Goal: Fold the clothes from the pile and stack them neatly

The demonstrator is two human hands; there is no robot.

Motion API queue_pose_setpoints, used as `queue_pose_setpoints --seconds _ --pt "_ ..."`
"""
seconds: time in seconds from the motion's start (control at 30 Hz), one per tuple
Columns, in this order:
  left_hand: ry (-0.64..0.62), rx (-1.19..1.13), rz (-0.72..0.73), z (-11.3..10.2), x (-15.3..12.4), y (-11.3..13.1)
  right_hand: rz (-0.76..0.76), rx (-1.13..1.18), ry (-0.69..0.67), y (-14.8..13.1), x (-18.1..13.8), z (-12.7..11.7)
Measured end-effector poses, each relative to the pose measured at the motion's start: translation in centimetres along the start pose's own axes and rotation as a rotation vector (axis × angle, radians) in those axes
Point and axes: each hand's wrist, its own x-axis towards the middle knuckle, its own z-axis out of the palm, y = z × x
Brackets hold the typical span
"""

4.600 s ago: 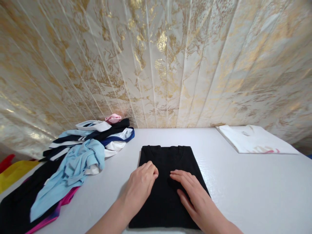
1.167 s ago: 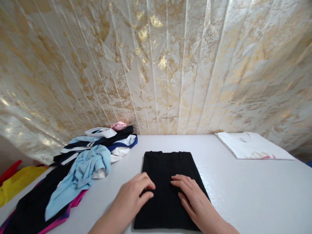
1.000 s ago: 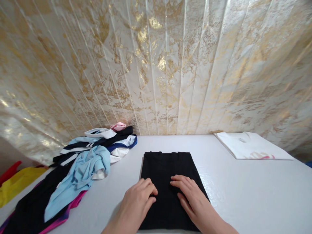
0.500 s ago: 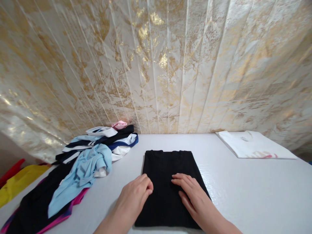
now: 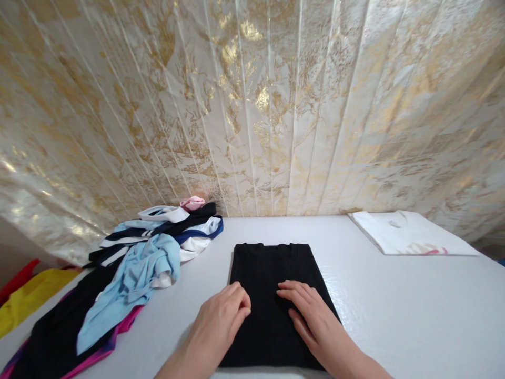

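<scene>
Black garment (image 5: 264, 273), one, apparently against one left hand (image 5: 221, 320), one right hand (image 5: 313, 317).

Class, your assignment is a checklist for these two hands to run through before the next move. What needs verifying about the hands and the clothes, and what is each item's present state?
1. Black shirt folded and lying flat on the white table: ok.
2. Left hand with a firm grip on the fabric: cannot tell; its fingers curl at the shirt's left side and hide the fingertips.
3. Right hand open, its fingers over the black shirt: ok.
4. White shirt apart from the black one: ok, at the far right.
5. Clothing pile neatly folded: not ok, it lies crumpled at the left.
</scene>
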Motion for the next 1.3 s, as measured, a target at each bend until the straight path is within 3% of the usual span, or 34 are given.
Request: queue_pose_setpoints --seconds 0.17,0.3,0.4,0.5,0.6,0.7,0.8,1.07,1.17,1.3 --pt "-0.012 0.07 0.007 0.2 0.4 0.3 0.018 0.025 -0.016 -0.1 -0.1 0.3" --pt "0.195 0.077 -0.043 -2.2 0.7 -2.4 0.061 0.119 -0.01 0.6 -0.1 -0.7" --pt "0.286 0.094 -0.076 -3.6 0.6 -3.8 0.134 0.171 0.099 2.0 0.4 -3.6" --pt "0.223 0.076 -0.024 -3.0 0.4 -2.3 0.281 0.188 0.206 4.1 0.9 -7.4" --pt "0.106 -0.023 0.19 -1.0 0.6 1.3 0.389 0.242 0.201 6.2 0.7 -10.1" --pt "-0.018 -0.108 0.471 0.6 1.6 4.9 0.469 0.344 0.096 7.6 0.2 -10.5" --pt "-0.094 -0.121 0.604 1.7 3.1 7.2 0.536 0.446 -0.008 8.4 0.2 -9.3" --pt "-0.269 -0.031 0.574 4.4 4.8 7.7 0.657 0.561 -0.163 7.6 1.2 -7.2" --pt "-0.303 -0.057 0.525 4.1 5.0 7.5 0.649 0.585 -0.225 6.5 -0.6 -7.4" --pt "-0.313 -0.091 0.488 2.4 6.6 7.8 0.693 0.654 -0.193 4.8 -3.9 -7.4"
